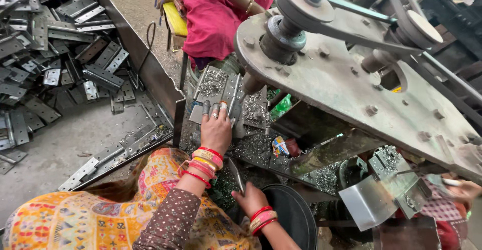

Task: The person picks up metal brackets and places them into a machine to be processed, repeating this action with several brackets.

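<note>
Left hand [216, 129] on metal hinge [232, 95]

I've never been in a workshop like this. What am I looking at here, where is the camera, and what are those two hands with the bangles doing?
The camera sits on a worker's head and looks down at their own arms. The left hand presses flat on a metal hinge plate lying on the machine bed, which is littered with shiny metal shavings. The right hand rests lower down, by a dark round bin; what it grips, if anything, is unclear. Above hangs a heavy grey machine plate with pulleys and a belt. To the left, a tray holds a heap of hinges. Another person in pink sits opposite.
</note>
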